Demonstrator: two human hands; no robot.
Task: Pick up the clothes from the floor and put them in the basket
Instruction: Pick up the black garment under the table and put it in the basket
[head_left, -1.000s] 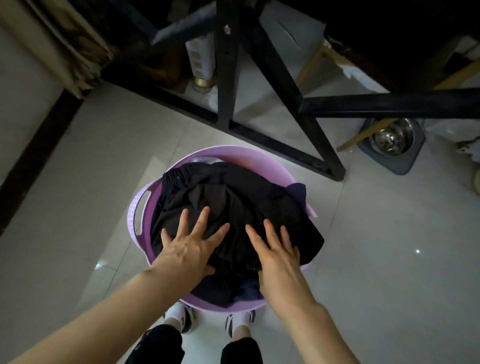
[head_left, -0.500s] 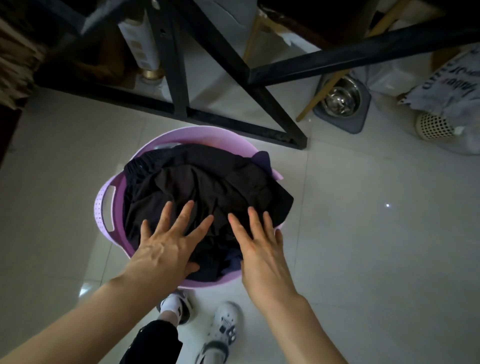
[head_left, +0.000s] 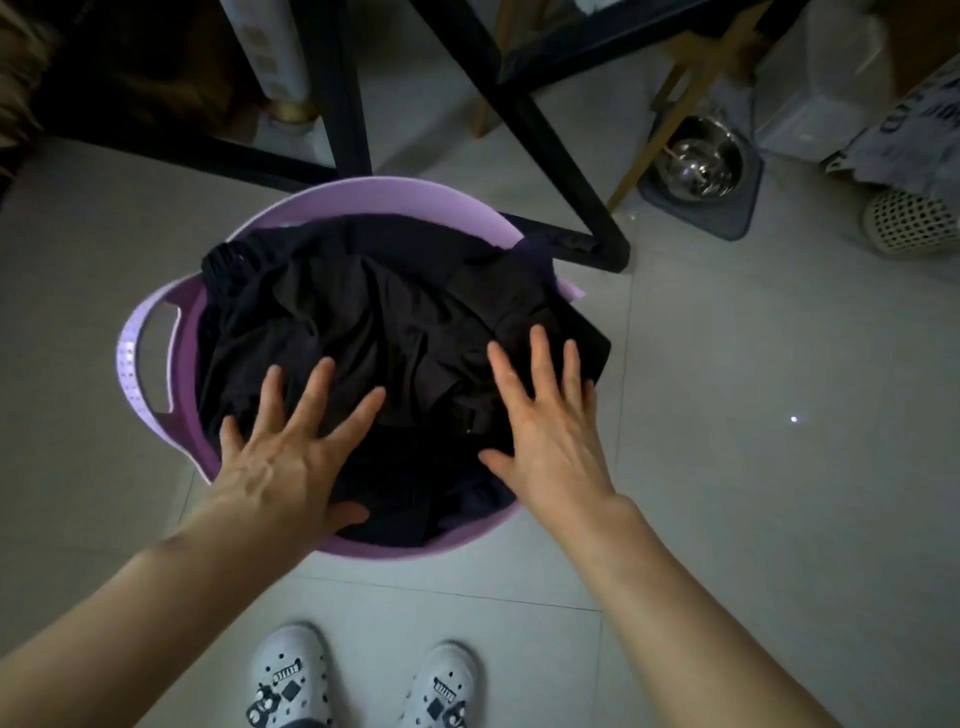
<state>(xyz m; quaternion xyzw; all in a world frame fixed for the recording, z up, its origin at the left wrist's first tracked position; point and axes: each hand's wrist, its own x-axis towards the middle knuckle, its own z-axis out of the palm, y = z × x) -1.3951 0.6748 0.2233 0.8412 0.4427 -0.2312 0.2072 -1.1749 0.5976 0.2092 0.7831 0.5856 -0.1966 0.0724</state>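
Head view, looking down at a lilac plastic laundry basket (head_left: 363, 200) standing on a pale tiled floor (head_left: 753, 467). The basket is filled to the rim with dark clothes (head_left: 395, 322), crumpled in folds; one corner of the fabric hangs over the right rim. The left hand (head_left: 291, 462) lies palm down on the near left part of the pile, fingers spread wide and straight, thumb at the near rim; it grips nothing. The right hand (head_left: 550, 421) lies likewise flat and splayed on the near right part of the pile, fingertips on the fabric, nothing clasped. Whether the palms press the cloth or only rest on it cannot be told. A cut-out handle (head_left: 150, 358) shows on the basket's left side; the right handle is covered by cloth. Individual garments cannot be distinguished in the dark mass, apart from a gathered waistband (head_left: 228, 257) at the far left. Beyond the basket stands a black table frame (head_left: 550, 135), its top cut off by the upper edge. A steel bowl (head_left: 698, 161) sits on a grey mat (head_left: 727, 213) at upper right, near a perforated white container (head_left: 914, 223) cut off at the right edge. Two white clogs (head_left: 363, 686) appear at the bottom edge, partly cropped.
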